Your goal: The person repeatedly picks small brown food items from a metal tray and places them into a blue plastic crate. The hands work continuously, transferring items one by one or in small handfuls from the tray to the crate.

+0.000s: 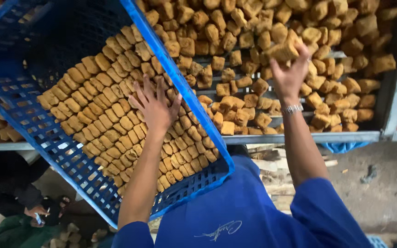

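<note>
Left hand (155, 108) has fingers spread flat on the packed rows of fried tofu (111, 115) in the tilted blue crate (47, 133); right hand (290, 76) is pinching a few tofu puffs (285, 49) over the rack (299, 137). I'd place them into gaps gently, probably.

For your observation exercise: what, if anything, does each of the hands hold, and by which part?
The right hand grips a few brown fried cubes by their sides. The left hand holds nothing, lying flat on cubes packed in the blue crate.
</note>
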